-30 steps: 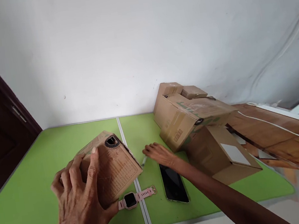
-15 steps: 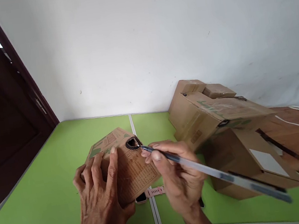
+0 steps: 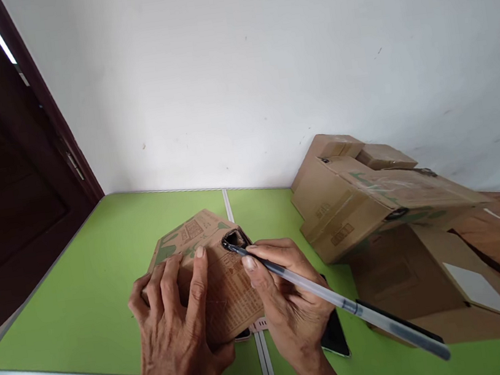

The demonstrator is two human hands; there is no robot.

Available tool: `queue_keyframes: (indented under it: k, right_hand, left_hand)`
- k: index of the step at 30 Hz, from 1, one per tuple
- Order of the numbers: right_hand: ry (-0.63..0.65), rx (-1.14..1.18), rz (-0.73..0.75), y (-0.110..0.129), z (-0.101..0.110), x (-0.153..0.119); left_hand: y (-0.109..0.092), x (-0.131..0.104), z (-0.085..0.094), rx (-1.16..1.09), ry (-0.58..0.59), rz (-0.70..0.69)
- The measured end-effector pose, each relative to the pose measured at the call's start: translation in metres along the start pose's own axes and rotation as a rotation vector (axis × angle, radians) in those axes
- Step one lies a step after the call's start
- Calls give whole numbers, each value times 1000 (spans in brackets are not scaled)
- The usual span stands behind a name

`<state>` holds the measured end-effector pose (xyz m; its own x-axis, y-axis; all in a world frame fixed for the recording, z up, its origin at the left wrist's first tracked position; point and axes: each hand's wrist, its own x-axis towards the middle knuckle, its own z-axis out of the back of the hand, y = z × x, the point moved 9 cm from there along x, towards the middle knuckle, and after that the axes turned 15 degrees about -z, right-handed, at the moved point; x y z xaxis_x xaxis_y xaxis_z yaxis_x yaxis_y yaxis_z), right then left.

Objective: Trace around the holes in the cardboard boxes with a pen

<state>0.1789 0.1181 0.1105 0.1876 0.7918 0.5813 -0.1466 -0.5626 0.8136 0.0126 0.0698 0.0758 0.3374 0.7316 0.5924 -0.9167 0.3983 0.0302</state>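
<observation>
A small printed cardboard box (image 3: pixel 232 295) is tilted on the green table, with a dark-edged hole (image 3: pixel 235 239) at its upper corner. My left hand (image 3: pixel 176 322) lies over the box's left side, fingers spread on the cardboard and thumb at its lower edge. Between the thumb and fingers of my right hand (image 3: pixel 289 300) is a long pen (image 3: pixel 320 289) with a clear barrel. Its tip touches the left rim of the hole. The pen's far end points to the lower right.
Larger cardboard boxes (image 3: pixel 350 204) are stacked at the right, above an open box (image 3: pixel 393 279). A phone (image 3: pixel 334 334) lies beside my right wrist. Part of a pink watch strap (image 3: pixel 258 324) shows under the small box. A white wall (image 3: pixel 225 79) stands behind the green table (image 3: pixel 84 298).
The pen tip has moved from the hole's right side to its left rim, and the pen's angle has changed. More of the phone shows. The whole view has shifted slightly.
</observation>
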Motion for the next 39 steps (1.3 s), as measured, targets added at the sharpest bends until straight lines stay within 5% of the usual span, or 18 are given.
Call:
queue_keyframes:
  k: [20,39]
  right_hand:
    - [57,-59,40,3,3,-4]
    - [-104,72,-181,-20,16,5]
  left_hand:
    - [0,-2,3,10,6,-12]
    - [1,-1,6,62,54,-8]
